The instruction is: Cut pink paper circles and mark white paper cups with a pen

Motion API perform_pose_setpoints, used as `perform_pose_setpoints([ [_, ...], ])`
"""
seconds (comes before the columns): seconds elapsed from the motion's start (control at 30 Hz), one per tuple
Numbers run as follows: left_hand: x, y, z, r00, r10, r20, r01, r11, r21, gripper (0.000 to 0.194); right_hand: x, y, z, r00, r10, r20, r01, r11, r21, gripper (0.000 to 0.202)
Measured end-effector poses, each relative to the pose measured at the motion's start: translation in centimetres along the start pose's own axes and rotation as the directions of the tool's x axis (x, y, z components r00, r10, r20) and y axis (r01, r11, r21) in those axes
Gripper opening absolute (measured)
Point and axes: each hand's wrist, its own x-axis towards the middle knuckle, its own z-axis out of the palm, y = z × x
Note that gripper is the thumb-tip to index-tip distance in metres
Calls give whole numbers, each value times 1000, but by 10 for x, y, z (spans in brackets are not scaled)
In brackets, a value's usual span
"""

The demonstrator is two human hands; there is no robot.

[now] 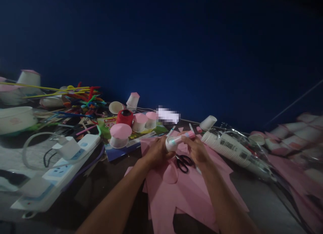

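Observation:
My left hand (159, 150) is wrapped round a small white paper cup (171, 145) above pink paper. Pinched in my right hand (196, 147) is a clear and pink glue tube (183, 138), its far end over the cup's rim. Black-handled scissors (184, 162) lie on the pink paper (186, 197) just below the hands. A round pink paper piece (170, 173) rests nearer to me. Left of my left hand stand white cups with pink paper tops (120, 131).
A white power strip (60, 171) with chargers lies at the left, near colourful pipe cleaners (88, 96) and a white bowl (16, 121). On the right are a bagged stack of paper cups (227, 146) and a heap of cups (297, 134). A dark blue wall stands behind.

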Motion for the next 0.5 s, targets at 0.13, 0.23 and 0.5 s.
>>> perform_pose_setpoints([
  [0.13, -1, 2, -2, 1000, -16, 5, 16, 1000, -3, 56, 8, -3, -17, 964, -91, -250, 125, 984, 123, 23],
  [0.23, -2, 2, -2, 1000, -20, 2, 20, 1000, 8, 55, 14, -2, -23, 898, -104, -428, 196, 965, 176, 32],
  [0.5, 1, 6, -5, 999, -19, -29, 17, 998, -59, 48, 8, 19, -23, 886, -98, -452, 79, 995, -61, 51],
])
